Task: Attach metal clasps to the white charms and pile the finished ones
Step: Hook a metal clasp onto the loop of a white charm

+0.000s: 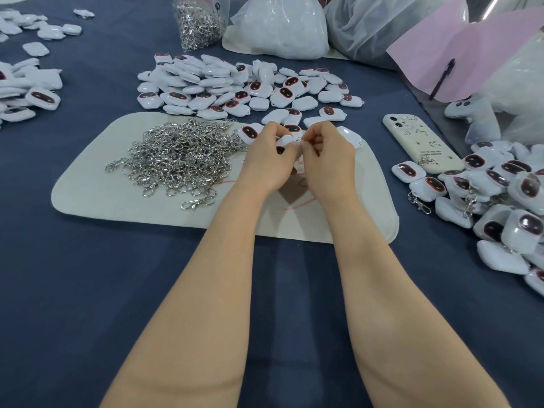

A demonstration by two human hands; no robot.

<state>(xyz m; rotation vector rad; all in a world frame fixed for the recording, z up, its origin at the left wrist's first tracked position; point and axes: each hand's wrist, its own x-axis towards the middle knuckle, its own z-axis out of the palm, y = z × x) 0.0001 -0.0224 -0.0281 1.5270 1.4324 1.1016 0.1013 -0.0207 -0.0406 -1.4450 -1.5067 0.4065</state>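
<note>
Left hand (269, 151) grips a charm (285, 140); right hand (326, 151) pinches a clasp (298, 139) against it, both close together over the mat's (117, 207) far edge

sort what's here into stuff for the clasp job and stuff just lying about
For the job: left hand holding a charm, right hand pinching a clasp, loose clasp heap, bare charm pile, finished pile.
Lying about: phone, pen, plush toy, pink sheet.

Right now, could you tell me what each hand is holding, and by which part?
The left hand pinches a white charm by its edge; the right hand pinches a metal clasp against it, by which part is hidden.
</note>
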